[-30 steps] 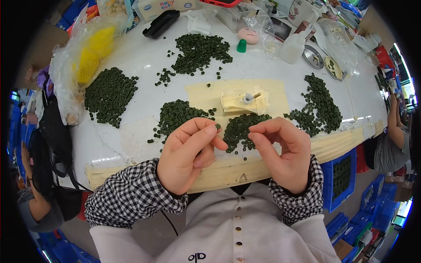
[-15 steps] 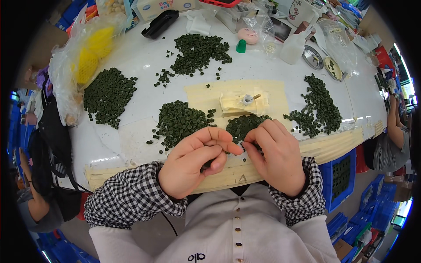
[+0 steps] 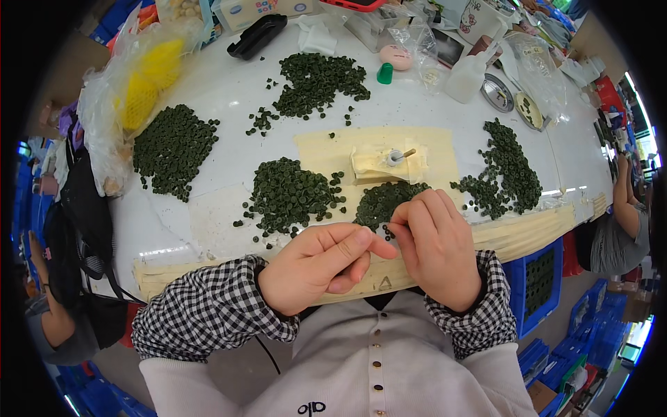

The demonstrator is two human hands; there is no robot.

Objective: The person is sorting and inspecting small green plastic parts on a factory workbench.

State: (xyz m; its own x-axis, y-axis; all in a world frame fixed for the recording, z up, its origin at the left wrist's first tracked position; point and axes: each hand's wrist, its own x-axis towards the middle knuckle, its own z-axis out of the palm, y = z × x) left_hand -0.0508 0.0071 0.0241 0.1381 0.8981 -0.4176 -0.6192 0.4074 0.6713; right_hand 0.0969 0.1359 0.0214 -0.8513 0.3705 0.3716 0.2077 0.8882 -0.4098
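Observation:
Over the near edge of the table, my left hand (image 3: 321, 267) is closed, thumb pressed on the bent fingers and index fingertip pointing right. Whatever it holds is hidden. My right hand (image 3: 441, 256) is just to its right, thumb and fingers pinched together; anything between them is too small to make out. Beyond the right hand lies a small heap of dark green round pieces (image 3: 383, 203), partly covered by its fingers. A larger heap of similar green pieces (image 3: 290, 193) sits past my left hand. Behind them stands a tape-wrapped block (image 3: 368, 165) with an upright-mounted pin (image 3: 401, 157).
More green heaps lie at the far middle (image 3: 319, 85), left (image 3: 174, 149) and right (image 3: 513, 170). A plastic bag with yellow netting (image 3: 149, 83), a black case (image 3: 257, 38), a green cap (image 3: 385, 74), and a white squeeze bottle (image 3: 464, 80) stand around. A blue crate (image 3: 531, 285) is below right.
My left hand has shifted slightly right and down, its thumb moving forward along the index finger and its fingers closing up. The right hand has barely moved and stays pinched.

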